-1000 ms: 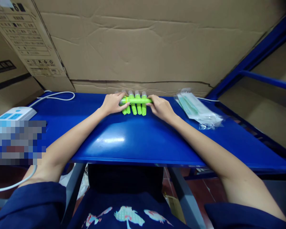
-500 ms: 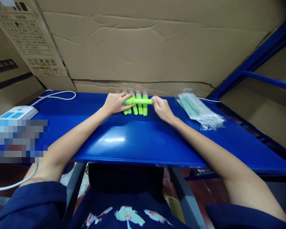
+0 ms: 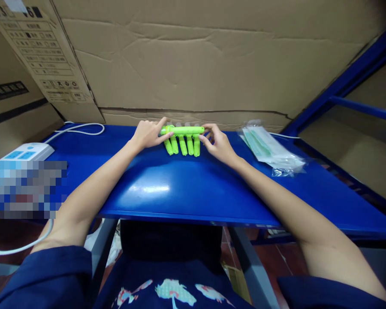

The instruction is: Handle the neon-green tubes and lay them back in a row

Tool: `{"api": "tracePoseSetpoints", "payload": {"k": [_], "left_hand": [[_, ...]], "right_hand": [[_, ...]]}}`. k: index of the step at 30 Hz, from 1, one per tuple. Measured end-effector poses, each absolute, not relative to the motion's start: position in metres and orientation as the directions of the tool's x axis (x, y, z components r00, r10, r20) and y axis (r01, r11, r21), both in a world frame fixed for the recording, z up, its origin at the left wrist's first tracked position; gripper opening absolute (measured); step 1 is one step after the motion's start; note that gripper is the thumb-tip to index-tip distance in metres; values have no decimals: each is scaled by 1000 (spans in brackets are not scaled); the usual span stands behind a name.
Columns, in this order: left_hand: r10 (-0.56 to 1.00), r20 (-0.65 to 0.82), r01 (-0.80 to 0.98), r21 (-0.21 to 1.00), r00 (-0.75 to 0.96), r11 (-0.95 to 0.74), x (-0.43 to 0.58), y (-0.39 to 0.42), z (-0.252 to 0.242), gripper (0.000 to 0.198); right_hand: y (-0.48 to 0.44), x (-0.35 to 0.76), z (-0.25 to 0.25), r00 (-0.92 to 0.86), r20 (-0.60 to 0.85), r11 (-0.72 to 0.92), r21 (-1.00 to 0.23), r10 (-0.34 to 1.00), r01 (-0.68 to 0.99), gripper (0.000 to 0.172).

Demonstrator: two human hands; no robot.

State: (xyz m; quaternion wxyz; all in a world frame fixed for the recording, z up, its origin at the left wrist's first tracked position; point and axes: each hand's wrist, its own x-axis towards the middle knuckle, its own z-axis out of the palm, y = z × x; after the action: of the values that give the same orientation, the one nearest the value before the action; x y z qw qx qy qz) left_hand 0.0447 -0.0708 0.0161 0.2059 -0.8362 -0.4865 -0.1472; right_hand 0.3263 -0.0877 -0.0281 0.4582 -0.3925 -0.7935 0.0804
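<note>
A bright green highlighter (image 3: pixel 188 130) lies sideways across the far part of a row of several similar green highlighters (image 3: pixel 183 146), which have pale translucent far ends. My left hand (image 3: pixel 147 134) is at its left end, index finger raised above it and thumb below, with the fingers apart. At the other end is my right hand (image 3: pixel 219 145), its index fingertip by the tip and its thumb just under it. Its fingers are curved and spread, not clamped. Light contact by either hand cannot be ruled out.
A clear packet with green and white contents (image 3: pixel 270 148) lies on the blue table (image 3: pixel 186 189) to the right. At the left are a white power strip (image 3: pixel 35 151), its cable and a blurred-out item. Cardboard (image 3: pixel 196 64) stands behind; a blue frame (image 3: pixel 341 81) rises at right.
The sideways highlighter has moved slightly back and left, over the row. My right fingers have loosened from its tip, and my left fingers have spread away from its body.
</note>
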Motion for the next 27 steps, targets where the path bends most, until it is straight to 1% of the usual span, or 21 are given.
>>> {"api": "tracePoseSetpoints", "payload": {"k": [3, 6, 11, 14, 17, 20, 23, 27], "left_hand": [[755, 423, 865, -212, 500, -454, 45, -70, 14, 69], [748, 415, 855, -228, 519, -466, 46, -69, 11, 65], [709, 439, 832, -229, 552, -506, 44, -65, 5, 64], [665, 457, 801, -232, 590, -552, 42, -62, 0, 72], [638, 474, 782, -209, 606, -587, 42, -61, -5, 79], [627, 498, 782, -195, 598, -591, 45, -61, -8, 75], [622, 513, 789, -207, 591, -579, 47, -63, -7, 71], [637, 487, 790, -219, 597, -573, 47, -63, -6, 70]], "right_hand": [[-85, 331, -32, -318, 672, 688, -399, 669, 606, 34], [-87, 335, -30, -367, 652, 679, -318, 663, 662, 29], [-95, 339, -23, -453, 561, 631, -169, 693, 757, 32], [-97, 338, -22, -491, 515, 616, -93, 702, 782, 33], [-97, 338, -21, -475, 514, 608, -118, 714, 785, 34], [-97, 338, -18, -433, 534, 605, -196, 726, 772, 37], [-99, 337, -14, -397, 556, 609, -265, 730, 747, 41], [-102, 332, -12, -368, 555, 609, -346, 746, 714, 51]]}}
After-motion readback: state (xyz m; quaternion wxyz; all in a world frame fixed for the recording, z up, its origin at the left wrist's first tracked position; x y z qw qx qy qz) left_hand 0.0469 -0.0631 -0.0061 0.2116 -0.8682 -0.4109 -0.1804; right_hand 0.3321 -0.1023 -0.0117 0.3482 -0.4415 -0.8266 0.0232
